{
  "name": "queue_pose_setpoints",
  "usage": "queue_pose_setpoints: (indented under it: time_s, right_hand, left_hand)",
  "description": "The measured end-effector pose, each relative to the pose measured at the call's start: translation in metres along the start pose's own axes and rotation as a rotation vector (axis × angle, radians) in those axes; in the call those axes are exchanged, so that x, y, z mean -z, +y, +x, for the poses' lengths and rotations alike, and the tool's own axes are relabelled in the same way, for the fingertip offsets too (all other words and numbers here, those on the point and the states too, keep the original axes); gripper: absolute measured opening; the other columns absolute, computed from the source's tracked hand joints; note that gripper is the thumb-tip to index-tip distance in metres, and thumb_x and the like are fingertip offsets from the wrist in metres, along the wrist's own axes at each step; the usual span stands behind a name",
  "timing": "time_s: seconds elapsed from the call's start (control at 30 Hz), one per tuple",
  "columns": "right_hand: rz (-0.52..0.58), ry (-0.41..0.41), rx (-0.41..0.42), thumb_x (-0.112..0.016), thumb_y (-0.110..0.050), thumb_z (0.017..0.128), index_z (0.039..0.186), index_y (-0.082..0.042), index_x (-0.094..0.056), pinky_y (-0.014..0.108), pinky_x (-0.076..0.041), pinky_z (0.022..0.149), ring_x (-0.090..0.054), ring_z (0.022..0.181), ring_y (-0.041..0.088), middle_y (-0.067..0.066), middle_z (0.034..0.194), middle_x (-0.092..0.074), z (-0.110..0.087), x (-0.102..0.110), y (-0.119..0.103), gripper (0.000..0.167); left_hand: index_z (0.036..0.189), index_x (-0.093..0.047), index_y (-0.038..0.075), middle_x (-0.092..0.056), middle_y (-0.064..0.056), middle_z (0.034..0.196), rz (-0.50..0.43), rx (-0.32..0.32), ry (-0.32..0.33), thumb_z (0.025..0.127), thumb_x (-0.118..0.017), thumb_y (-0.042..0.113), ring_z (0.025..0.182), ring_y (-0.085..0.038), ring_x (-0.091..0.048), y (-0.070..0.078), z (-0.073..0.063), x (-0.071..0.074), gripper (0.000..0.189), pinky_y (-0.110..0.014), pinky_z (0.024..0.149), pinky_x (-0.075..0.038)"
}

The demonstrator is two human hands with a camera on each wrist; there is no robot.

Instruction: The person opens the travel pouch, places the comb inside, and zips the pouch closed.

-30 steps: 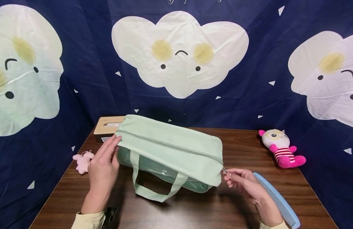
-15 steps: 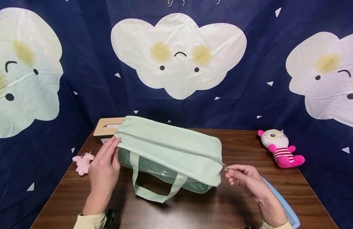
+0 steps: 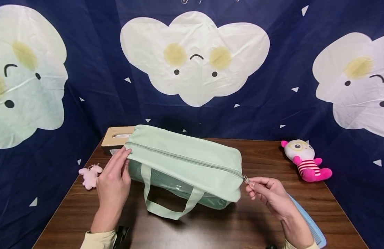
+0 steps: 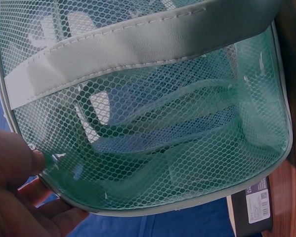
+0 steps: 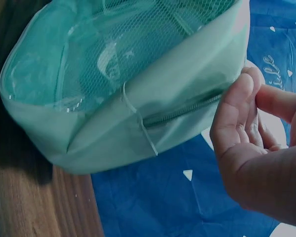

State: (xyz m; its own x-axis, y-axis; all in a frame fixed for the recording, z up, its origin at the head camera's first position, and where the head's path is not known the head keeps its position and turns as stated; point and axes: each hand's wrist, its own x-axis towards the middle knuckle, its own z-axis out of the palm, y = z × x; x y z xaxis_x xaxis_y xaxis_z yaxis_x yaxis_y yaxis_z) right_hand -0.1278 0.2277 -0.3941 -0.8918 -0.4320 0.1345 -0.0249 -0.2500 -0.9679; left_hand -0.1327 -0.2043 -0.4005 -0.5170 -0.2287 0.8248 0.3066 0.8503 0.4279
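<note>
Slightly higher than a second ago: my right grip [image 3: 270, 197], pinched tight on the zip pull [image 3: 246, 180] at the right end of the green bag [image 3: 185, 144]. My left grip [image 3: 112, 180] rests straight-fingered on its left end. Guessing I'm working the zip [image 3: 185, 158]; next probably needs a steady tug, bag braced. Can't make out what's inside through the mesh [image 4: 197, 175].
</note>
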Motion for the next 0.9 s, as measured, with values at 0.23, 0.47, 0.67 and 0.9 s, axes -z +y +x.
queue_pose_setpoints:
  time_s: [0.23,0.47,0.67,0.9]
  right_hand:
    - [-0.030,0.069,0.001,-0.047,0.011,0.102,0.104,-0.012,-0.077,0.018,-0.058,0.068,-0.069,0.076,0.003,-0.001,0.090,-0.076,0.000,-0.007,-0.003,0.038]
    - [-0.093,0.090,0.027,-0.048,0.013,0.100,0.101,-0.012,-0.077,0.019,-0.057,0.067,-0.068,0.074,0.005,-0.001,0.088,-0.075,0.002,-0.015,-0.010,0.038]
    - [-0.156,0.093,0.008,-0.050,0.011,0.100,0.100,-0.009,-0.074,0.020,-0.057,0.067,-0.067,0.073,0.006,-0.002,0.085,-0.074,0.008,-0.023,-0.018,0.032]
    - [-0.167,0.073,0.008,-0.050,0.011,0.100,0.100,-0.013,-0.076,0.019,-0.056,0.066,-0.067,0.073,0.005,-0.003,0.084,-0.075,0.011,-0.026,-0.020,0.035]
  left_hand:
    - [0.119,-0.075,0.006,-0.073,-0.014,0.126,0.003,-0.003,0.007,0.089,-0.071,-0.007,0.113,-0.040,-0.070,0.001,0.001,-0.001,0.033,-0.060,0.079,-0.052]
    - [0.119,-0.074,0.003,-0.072,-0.016,0.126,0.020,-0.004,-0.013,0.093,-0.068,-0.003,0.115,-0.039,-0.069,0.000,0.000,0.001,0.027,-0.059,0.082,-0.053]
    - [0.119,-0.074,0.003,-0.072,-0.016,0.126,0.020,0.009,-0.020,0.093,-0.068,-0.003,0.116,-0.039,-0.069,0.001,0.001,0.001,0.027,-0.058,0.084,-0.053]
    - [0.118,-0.075,0.005,-0.073,-0.012,0.126,0.008,0.021,-0.005,0.092,-0.068,-0.005,0.116,-0.038,-0.069,0.003,0.002,0.000,0.029,-0.057,0.084,-0.053]
